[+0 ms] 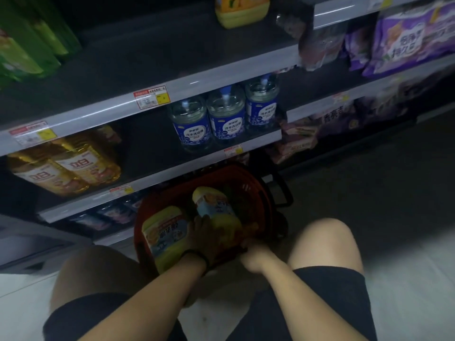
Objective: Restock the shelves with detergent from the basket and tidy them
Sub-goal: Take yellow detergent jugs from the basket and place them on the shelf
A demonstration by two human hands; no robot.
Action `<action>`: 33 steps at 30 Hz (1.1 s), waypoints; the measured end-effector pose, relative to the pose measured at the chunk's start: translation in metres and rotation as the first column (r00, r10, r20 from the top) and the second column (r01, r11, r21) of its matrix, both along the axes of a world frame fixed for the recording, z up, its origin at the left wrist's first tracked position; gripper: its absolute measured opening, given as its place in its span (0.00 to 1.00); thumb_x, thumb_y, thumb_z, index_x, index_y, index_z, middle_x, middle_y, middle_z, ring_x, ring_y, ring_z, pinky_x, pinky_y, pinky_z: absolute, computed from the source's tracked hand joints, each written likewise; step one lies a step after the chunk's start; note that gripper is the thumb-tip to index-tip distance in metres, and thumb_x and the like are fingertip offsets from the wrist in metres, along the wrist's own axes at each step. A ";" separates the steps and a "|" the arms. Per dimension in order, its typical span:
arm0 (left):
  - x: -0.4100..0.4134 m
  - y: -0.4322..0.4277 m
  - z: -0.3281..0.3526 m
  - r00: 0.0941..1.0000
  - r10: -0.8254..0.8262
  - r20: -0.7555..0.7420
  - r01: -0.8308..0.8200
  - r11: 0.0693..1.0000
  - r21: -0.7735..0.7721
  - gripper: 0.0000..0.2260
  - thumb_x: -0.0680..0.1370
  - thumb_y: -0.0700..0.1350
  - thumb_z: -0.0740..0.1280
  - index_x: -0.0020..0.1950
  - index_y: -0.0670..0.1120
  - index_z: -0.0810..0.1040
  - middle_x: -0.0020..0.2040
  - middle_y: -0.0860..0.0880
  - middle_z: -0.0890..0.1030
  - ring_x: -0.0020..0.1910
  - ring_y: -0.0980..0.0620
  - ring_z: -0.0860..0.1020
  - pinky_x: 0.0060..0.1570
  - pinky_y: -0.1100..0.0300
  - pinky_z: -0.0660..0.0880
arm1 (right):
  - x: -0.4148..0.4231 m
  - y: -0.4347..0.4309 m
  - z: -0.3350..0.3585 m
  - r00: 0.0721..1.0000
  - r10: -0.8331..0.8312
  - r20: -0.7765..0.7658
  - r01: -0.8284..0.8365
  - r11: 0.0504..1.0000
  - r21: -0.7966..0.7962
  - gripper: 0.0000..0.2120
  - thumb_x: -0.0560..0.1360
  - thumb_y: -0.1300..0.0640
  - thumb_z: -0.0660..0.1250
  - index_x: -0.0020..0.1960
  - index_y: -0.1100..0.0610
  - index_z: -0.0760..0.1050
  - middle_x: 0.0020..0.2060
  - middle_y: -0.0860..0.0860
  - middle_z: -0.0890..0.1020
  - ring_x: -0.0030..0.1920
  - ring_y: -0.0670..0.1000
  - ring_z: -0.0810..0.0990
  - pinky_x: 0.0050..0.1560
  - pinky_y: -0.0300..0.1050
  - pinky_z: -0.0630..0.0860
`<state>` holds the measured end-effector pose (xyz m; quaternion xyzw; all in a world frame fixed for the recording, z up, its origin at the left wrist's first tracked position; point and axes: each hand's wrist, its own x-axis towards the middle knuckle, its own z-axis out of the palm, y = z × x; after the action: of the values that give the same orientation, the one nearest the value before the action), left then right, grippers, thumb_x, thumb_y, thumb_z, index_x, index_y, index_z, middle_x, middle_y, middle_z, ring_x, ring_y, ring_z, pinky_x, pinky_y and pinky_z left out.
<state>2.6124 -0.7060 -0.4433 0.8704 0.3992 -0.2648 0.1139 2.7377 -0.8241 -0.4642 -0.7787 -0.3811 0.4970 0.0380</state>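
The dark shelves (172, 87) fill the top of the view, with grey strips along their front edges. The pale floor (394, 193) lies to the right and below. A person squats in front, and their black shorts (332, 291) and bare knees show at the bottom.

Big purple bags (413, 35) sit on the right shelves. Green packs (29, 40) stand at the top left.

The red basket (256, 193) sits on the floor between the knees, right up against the bottom shelf. Golden bottles (73, 166) lie tipped on the left of the middle shelf. Three clear bottles with blue labels (226, 114) stand in a row on the same shelf, above the basket. A yellow jug (241, 11) stands alone on the shelf above them.

Two yellow detergent bottles lie in the basket. The near detergent bottle (162, 235) lies on the left side. The far detergent bottle (216, 205) lies next to it, more to the right.

The left hand (204, 235) reaches into the basket between the two bottles, and its fingers curl on the far detergent bottle. The right hand (253, 254) is at the near rim of the basket. It is too dark to tell if that hand grips the rim or just touches it.

A black wristband (197, 255) is on the left wrist. Small price tags (151, 97) stick to the grey strips.
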 end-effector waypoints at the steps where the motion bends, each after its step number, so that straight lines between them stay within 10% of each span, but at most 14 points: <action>1: -0.001 0.002 -0.001 1.000 -0.029 0.012 0.029 0.999 0.028 0.24 0.86 0.62 0.55 0.78 0.55 0.72 0.82 0.40 0.60 0.79 0.33 0.59 0.78 0.42 0.59 | 0.000 0.000 0.001 1.000 -0.028 -0.002 0.028 0.999 0.028 0.17 0.87 0.56 0.57 0.72 0.54 0.74 0.68 0.57 0.79 0.65 0.61 0.79 0.63 0.50 0.77; 5: -0.011 0.012 0.011 0.991 -0.126 0.036 0.123 0.990 0.075 0.44 0.69 0.73 0.38 0.78 0.61 0.70 0.85 0.42 0.52 0.81 0.32 0.55 0.79 0.38 0.55 | 0.004 -0.002 -0.003 0.971 -0.235 -0.033 0.237 0.961 0.140 0.21 0.85 0.50 0.60 0.77 0.50 0.69 0.69 0.55 0.79 0.64 0.60 0.80 0.63 0.50 0.78; 10: -0.025 0.028 0.031 0.960 0.084 0.269 -0.087 0.996 -0.003 0.30 0.78 0.69 0.63 0.77 0.58 0.69 0.78 0.46 0.63 0.73 0.38 0.70 0.70 0.44 0.72 | 0.003 -0.005 0.020 0.969 -0.218 -0.115 0.243 0.919 0.310 0.28 0.84 0.50 0.66 0.82 0.49 0.63 0.73 0.54 0.75 0.70 0.59 0.75 0.73 0.54 0.73; 17: -0.021 0.051 0.091 0.762 0.248 0.598 -0.188 0.969 -0.162 0.09 0.85 0.59 0.63 0.56 0.56 0.76 0.51 0.57 0.79 0.53 0.52 0.81 0.50 0.58 0.72 | 0.006 -0.004 0.064 0.901 -0.322 -0.290 0.421 0.812 0.404 0.31 0.80 0.47 0.73 0.80 0.45 0.67 0.70 0.45 0.77 0.69 0.49 0.77 0.73 0.49 0.73; 21: -0.034 0.050 0.141 0.684 0.259 0.682 -0.198 0.966 -0.168 0.08 0.85 0.58 0.63 0.55 0.56 0.76 0.50 0.56 0.81 0.48 0.56 0.80 0.45 0.56 0.72 | 0.012 0.009 0.101 0.929 -0.240 -0.282 0.354 0.799 0.486 0.26 0.76 0.47 0.78 0.69 0.35 0.71 0.69 0.45 0.80 0.70 0.51 0.78 0.71 0.49 0.75; 25: -0.044 0.050 0.203 0.576 0.260 0.775 -0.198 0.964 -0.177 0.08 0.84 0.58 0.65 0.52 0.55 0.78 0.46 0.57 0.82 0.46 0.62 0.79 0.43 0.64 0.72 | 0.031 0.028 0.154 0.939 -0.184 -0.291 0.334 0.692 0.640 0.39 0.65 0.48 0.84 0.72 0.40 0.70 0.68 0.44 0.79 0.68 0.45 0.78 0.70 0.46 0.76; 33: -0.047 0.064 0.353 0.349 0.124 0.929 -0.164 0.984 -0.070 0.11 0.84 0.58 0.65 0.54 0.53 0.82 0.44 0.54 0.85 0.42 0.63 0.80 0.37 0.70 0.73 | 0.060 0.042 0.296 0.948 -0.011 -0.317 0.254 0.624 0.739 0.31 0.68 0.57 0.84 0.68 0.49 0.76 0.60 0.46 0.87 0.62 0.47 0.85 0.61 0.48 0.84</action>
<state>2.5654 -0.6416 -0.0902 0.8309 0.3444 0.2903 0.3265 2.7975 -0.7825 -0.1679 -0.6343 -0.4879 0.3874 0.4577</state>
